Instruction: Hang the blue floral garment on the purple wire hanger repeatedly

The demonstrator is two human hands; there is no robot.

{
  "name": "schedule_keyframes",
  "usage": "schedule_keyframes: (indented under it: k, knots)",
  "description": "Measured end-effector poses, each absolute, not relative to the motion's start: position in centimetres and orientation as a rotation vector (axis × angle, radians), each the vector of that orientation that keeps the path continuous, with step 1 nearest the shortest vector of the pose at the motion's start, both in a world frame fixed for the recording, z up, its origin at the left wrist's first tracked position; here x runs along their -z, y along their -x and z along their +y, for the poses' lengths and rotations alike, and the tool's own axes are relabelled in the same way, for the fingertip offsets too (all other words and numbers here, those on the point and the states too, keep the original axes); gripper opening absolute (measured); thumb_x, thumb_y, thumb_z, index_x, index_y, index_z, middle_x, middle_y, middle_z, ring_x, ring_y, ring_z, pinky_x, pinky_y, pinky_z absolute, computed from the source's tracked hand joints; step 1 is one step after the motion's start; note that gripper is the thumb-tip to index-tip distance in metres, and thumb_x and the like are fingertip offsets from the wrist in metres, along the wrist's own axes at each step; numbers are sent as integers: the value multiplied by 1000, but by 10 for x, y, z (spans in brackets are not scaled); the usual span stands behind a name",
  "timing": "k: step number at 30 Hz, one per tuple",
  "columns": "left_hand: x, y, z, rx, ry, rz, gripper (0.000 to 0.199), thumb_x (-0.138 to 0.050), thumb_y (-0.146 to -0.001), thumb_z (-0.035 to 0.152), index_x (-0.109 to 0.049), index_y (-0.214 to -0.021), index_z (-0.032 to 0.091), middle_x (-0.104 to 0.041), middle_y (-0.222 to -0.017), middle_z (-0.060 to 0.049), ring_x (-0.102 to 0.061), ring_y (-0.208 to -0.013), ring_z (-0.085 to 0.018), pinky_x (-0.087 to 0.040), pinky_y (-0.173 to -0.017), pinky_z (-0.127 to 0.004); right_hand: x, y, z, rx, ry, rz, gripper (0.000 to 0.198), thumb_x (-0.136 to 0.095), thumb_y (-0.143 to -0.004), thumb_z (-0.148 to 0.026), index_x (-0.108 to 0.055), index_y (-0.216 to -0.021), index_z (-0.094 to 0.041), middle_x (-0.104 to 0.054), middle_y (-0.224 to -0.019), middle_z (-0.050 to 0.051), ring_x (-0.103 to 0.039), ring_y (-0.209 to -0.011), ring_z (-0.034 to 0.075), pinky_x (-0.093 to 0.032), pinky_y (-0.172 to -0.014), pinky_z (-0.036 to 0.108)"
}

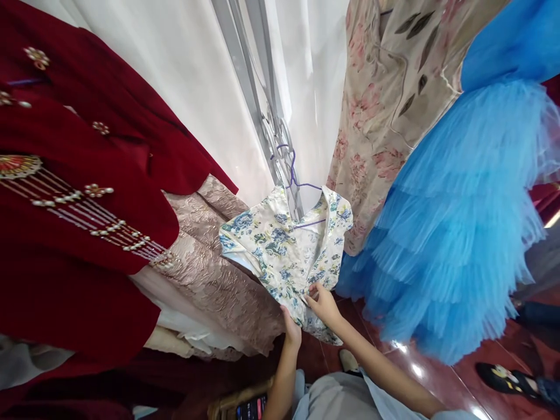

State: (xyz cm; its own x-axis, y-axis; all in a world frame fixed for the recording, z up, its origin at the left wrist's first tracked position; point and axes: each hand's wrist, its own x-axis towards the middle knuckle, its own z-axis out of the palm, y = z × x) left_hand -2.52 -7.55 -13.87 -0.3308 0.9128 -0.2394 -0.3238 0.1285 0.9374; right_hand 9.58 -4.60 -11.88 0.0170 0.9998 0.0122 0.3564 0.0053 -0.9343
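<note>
A white short-sleeved top with blue and green flowers (277, 245) hangs in front of me on a purple wire hanger (306, 185), its neckline falling open in a V. My left hand (292, 329) grips the top's lower left edge, thumb in front and the other fingers hidden behind the cloth. Higher and further right, my right hand (322, 303) pinches the front of the garment where its two sides meet. The hanger's hook is on a grey metal stand (258, 87) with chain-like links.
At left hang dark red garments with beaded trim (79, 245) and a pink brocade skirt (219, 280). A beige floral dress (363, 116) and a tiered blue tulle dress (450, 221) flank the right. White curtains (175, 64) hang behind. Another person's shoe (503, 376) rests on the red tiled floor (459, 385).
</note>
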Motion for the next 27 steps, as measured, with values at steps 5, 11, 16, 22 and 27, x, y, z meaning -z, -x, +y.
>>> schedule_keyframes:
  k: [5,11,16,22,27]
  knots:
    - [129,13,-79,-1396,-937,1344,57,-80,-71,52,-72,-115,16,-69,-128,-16,-59,-130,-33,-46,-113,-41,123,-105,-57,-1086,1379,-1526,21,-52,-90,-40,-53,-84,-21,-65,-74,3,-63,-68,22,-46,-67,32]
    - [121,-12,-76,-1491,-950,1513,37,-77,-72,34,-75,-105,16,-74,-118,-15,-66,-120,-34,-51,-108,-45,94,-133,-35,-1043,1423,-1695,26,-49,-96,-43,-51,-84,-21,-64,-66,1,-61,-63,20,-39,-63,28]
    - [118,-23,-83,-1519,-875,1635,29,-76,-69,31,-74,-94,15,-76,-109,-17,-69,-114,-35,-53,-104,-44,57,-157,-12,-1033,1345,-2108,27,-57,-92,-32,-55,-69,-18,-64,-65,3,-57,-62,16,-33,-60,25]
    - [119,-31,-92,-1530,-836,1661,37,-79,-65,36,-71,-94,15,-76,-107,-19,-70,-111,-37,-54,-101,-46,-21,-187,29,-538,939,-2696,18,-61,-90,-21,-66,-73,-18,-66,-66,5,-55,-62,18,-29,-63,28]
    - [130,-36,-96,-1544,-822,1622,49,-80,-66,45,-69,-104,16,-70,-125,-20,-63,-125,-35,-48,-110,-44,-142,-187,87,-114,878,-2594,22,-59,-92,-25,-64,-73,-17,-61,-62,4,-51,-58,16,-28,-63,28]
